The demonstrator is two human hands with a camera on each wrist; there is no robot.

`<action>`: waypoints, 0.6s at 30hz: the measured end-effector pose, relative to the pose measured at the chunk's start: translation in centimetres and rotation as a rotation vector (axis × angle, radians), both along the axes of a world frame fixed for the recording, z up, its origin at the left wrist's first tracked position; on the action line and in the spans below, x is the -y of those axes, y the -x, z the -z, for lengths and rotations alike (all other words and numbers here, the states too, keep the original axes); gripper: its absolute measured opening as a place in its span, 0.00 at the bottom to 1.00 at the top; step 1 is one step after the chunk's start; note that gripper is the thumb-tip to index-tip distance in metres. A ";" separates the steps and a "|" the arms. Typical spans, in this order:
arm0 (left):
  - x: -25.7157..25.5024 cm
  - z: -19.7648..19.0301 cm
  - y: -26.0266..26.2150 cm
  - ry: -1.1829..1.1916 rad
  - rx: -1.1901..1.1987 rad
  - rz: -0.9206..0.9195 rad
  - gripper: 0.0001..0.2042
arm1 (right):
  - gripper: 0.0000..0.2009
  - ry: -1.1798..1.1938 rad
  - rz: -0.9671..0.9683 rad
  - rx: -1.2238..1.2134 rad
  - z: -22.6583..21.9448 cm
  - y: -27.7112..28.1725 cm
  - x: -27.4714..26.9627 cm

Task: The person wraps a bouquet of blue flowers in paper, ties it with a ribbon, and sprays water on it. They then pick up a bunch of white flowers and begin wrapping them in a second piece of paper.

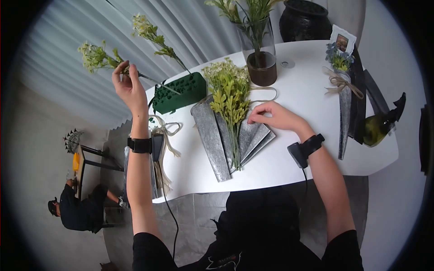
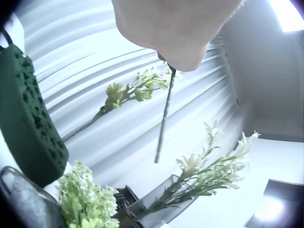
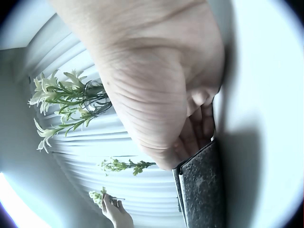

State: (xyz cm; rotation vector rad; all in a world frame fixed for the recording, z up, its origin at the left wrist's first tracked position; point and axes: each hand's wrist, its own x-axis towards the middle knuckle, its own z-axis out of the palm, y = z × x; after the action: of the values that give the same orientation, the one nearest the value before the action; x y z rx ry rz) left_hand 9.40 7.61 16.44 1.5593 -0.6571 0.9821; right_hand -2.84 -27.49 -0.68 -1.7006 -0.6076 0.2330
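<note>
Raised at the upper left, the left hand [image 1: 131,90] pinches the stem of a flower sprig [image 1: 97,58]; the stem's lower end points down right, over a green foam block [image 1: 181,92]. A second sprig [image 1: 156,36] stands in that block. At the table's middle, a bunch of yellow-green flowers [image 1: 230,90] lies on grey wrapping paper [image 1: 212,144]. The right hand [image 1: 278,116] holds the paper's right edge beside the bunch, thumb and fingers at it; in the right wrist view the fingertips are partly hidden behind the paper [image 3: 202,190].
Behind the bunch stands a glass vase [image 1: 262,67] with flowers, near a dark pot [image 1: 305,22]. A wrapped blue bouquet [image 1: 344,99] lies at the right by a photo frame [image 1: 342,40]. Twine [image 1: 169,131] lies at the left. A person [image 1: 81,207] sits beyond.
</note>
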 end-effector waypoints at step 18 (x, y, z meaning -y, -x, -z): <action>8.0 12.8 9.5 -0.145 -0.739 0.601 0.13 | 0.12 0.034 0.022 -0.036 -0.7 0.4 -0.2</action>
State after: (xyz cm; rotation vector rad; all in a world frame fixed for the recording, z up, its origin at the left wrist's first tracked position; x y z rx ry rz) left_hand -0.10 -0.39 3.67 1.5617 -0.6058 -0.1051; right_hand -3.19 -27.26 0.01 -1.7310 -0.5613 0.2592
